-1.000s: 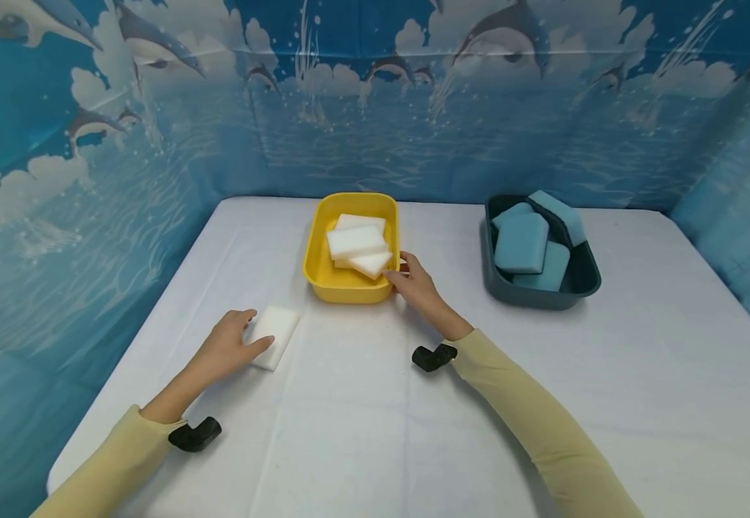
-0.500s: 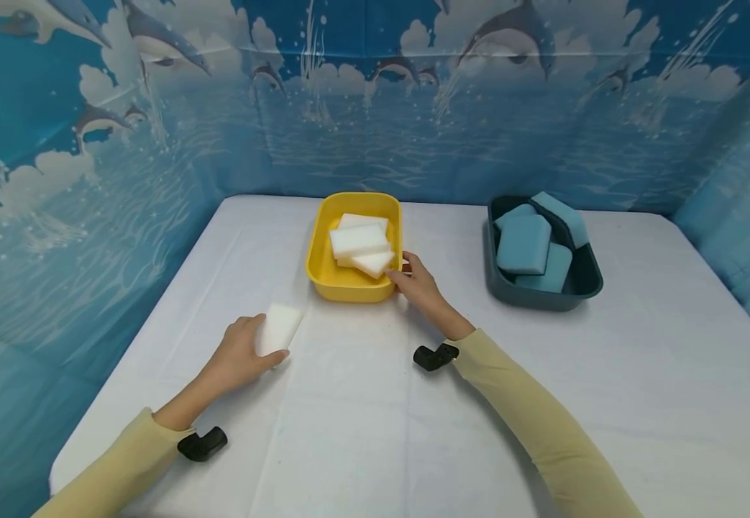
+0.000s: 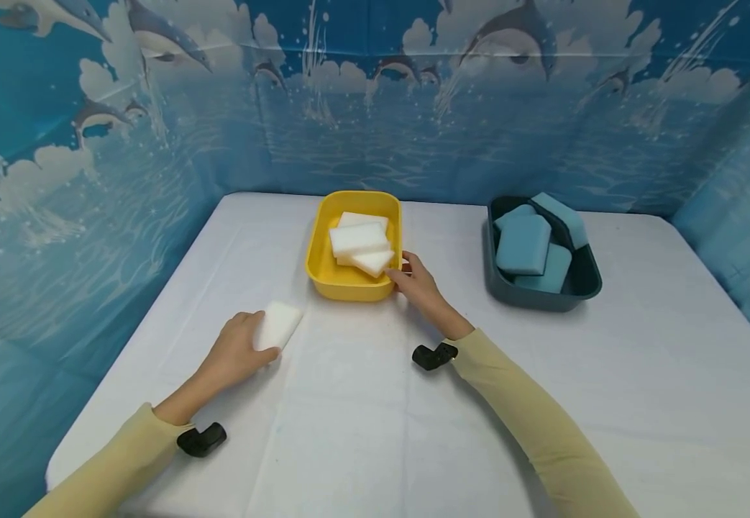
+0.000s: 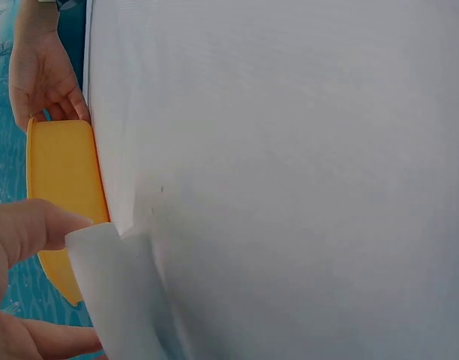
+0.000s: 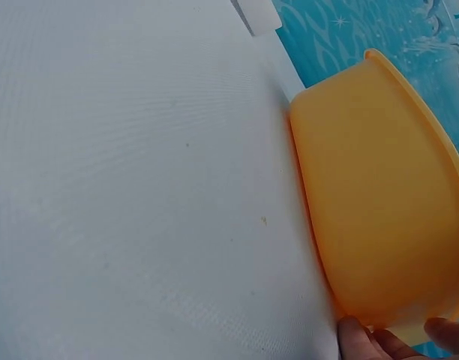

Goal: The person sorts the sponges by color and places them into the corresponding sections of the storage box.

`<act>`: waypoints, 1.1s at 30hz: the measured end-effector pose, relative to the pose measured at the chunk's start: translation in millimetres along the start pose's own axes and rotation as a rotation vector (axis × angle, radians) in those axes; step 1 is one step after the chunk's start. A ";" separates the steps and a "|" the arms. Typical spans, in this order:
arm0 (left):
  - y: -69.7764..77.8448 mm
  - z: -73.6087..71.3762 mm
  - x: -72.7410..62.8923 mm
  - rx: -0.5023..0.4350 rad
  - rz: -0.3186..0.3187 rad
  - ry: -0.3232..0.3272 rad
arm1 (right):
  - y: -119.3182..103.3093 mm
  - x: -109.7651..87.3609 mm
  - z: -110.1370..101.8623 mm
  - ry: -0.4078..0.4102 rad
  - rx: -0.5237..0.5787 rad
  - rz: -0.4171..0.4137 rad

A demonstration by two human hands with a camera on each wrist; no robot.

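My left hand (image 3: 235,351) grips a white sponge (image 3: 278,325) by its sides, between thumb and fingers, left of centre on the table. In the left wrist view, the sponge (image 4: 113,289) stands on edge between the thumb and a finger. A yellow plastic tub (image 3: 349,291) sits farther back, with several white sponges (image 3: 359,239) piled inside. At the tub's right side, my right hand (image 3: 418,286) holds its wall near the rim. The right wrist view shows the fingertips (image 5: 353,337) against the tub's end (image 5: 379,202).
To the right, a dark teal tub (image 3: 536,296) holds several blue sponges (image 3: 522,244), one leaning over its back edge. A white cloth covers the table (image 3: 349,403). Blue dolphin-print curtains (image 3: 362,144) enclose the back and sides.
My left hand has closed its fingers on the white sponge, which lay flat before and is now tilted and slightly farther right. The right hand and both tubs stay in place.
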State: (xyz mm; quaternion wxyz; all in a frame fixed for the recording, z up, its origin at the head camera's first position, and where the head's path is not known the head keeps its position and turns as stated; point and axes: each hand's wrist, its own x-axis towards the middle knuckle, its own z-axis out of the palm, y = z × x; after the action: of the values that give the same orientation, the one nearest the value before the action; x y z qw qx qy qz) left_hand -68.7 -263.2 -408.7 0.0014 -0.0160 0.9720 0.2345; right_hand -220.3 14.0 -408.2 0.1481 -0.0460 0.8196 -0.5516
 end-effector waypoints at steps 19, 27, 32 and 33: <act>12.1 -10.3 -5.5 -0.079 0.046 0.001 | -0.7 0.7 -0.3 -0.003 -0.004 0.028; 19.8 -12.5 -7.4 -0.084 0.098 0.028 | 0.1 1.4 0.2 0.001 -0.006 0.042; 26.2 -14.0 -9.0 -0.101 0.124 0.038 | 1.1 2.6 0.6 0.008 0.003 0.046; 27.1 -14.0 -9.0 -0.105 0.127 0.040 | 1.2 2.5 0.7 0.006 0.004 0.044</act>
State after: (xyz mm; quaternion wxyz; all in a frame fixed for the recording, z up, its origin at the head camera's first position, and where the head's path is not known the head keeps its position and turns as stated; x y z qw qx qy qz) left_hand -60.5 -245.2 -383.8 -0.0339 0.0409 0.9573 0.2842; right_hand -222.4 13.2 -410.1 0.1578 -0.0262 0.8197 -0.5500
